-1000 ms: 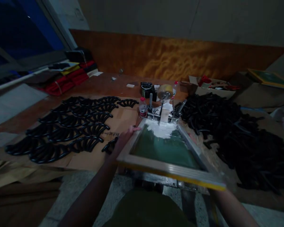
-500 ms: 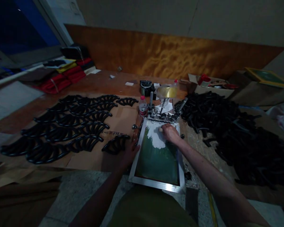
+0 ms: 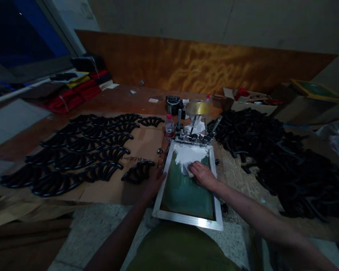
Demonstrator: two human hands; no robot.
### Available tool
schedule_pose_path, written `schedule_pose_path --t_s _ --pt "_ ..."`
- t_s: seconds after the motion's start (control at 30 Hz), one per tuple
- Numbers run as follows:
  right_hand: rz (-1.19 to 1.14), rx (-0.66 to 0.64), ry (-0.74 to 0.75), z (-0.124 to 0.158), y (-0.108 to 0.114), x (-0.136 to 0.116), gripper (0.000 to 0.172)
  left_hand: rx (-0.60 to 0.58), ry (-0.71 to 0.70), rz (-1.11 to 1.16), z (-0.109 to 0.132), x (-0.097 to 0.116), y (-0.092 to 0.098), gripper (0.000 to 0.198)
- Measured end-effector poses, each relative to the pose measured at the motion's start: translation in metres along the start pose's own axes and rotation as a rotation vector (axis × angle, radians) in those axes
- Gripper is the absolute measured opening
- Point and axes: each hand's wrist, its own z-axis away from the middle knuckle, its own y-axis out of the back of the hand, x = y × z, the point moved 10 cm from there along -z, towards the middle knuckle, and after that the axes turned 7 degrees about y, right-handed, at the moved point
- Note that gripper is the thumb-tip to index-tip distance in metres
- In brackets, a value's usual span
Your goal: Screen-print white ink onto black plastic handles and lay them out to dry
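A screen printing frame [image 3: 194,222] with a metal border and green mesh [image 3: 186,203] lies in front of me. Thick white ink [image 3: 190,152] covers the mesh's far part. Over the middle of the mesh, my right hand [image 3: 205,176] is closed on a small pale squeegee [image 3: 190,171], mostly hidden by the fingers, its edge at the ink. My left hand [image 3: 157,181] grips the frame's left side, thumb on the border; its other fingers are in shadow. A metal hinge clamp [image 3: 194,138] holds the frame's far end.
Rows of black curved, ribbed pieces [image 3: 98,169] cover cardboard [image 3: 147,145] at left. A big heap of black pieces [image 3: 271,150] lies at right. Behind the clamp stand a red-capped bottle [image 3: 170,128], a black tub [image 3: 173,105] and a tape roll [image 3: 198,108]. An open box [image 3: 254,107] sits further back.
My right hand has drawn the squeegee toward me, from the far part of the mesh to its middle. White ink now shows where the hand was. The left hand stays at the frame's side.
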Motion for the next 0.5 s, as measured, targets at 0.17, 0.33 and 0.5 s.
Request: schedule_pose_path --t_s 0.17,0.33,0.5 --pt "-0.133 0.062 -0.043 -0.007 0.014 0.018 0.03 -0.007 -0.037 -0.054 0.002 0.008 0.002 0.062" --pt "-0.035 0.12 -0.382 -0.044 0.06 0.09 0.057 -0.005 -0.124 -0.184 0.01 0.043 0.013 0.056" --pt "0.043 0.328 -0.638 0.012 0.1 0.152 0.042 -0.021 -0.244 -0.125 0.019 0.104 0.007 0.042"
